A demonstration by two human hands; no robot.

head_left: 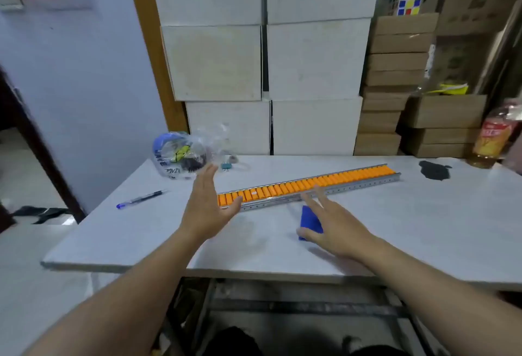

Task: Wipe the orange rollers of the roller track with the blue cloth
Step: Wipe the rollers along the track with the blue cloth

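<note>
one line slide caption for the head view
Both open hands reach toward the roller track, right hand over the blue cloth.

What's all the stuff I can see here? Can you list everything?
roller track: one, orange rollers in a silver rail, lying across the table
blue cloth: one, blue, on the table under the right hand
table: one, pale grey
pen: one, blue and black, left part of the table
plastic bag: one, clear with blue, back left of the table, contents unclear
binder clip: one, teal, beside the bag
dark patch: one, black, right of the track
bottle: one, yellowish liquid, red label, far right
white boxes: six, stacked behind the table
cardboard boxes: many, brown, stacked right
puzzle cube: one, multicoloured, atop the cardboard
left hand: open, over the track's near end
right hand: open, on the cloth
</note>
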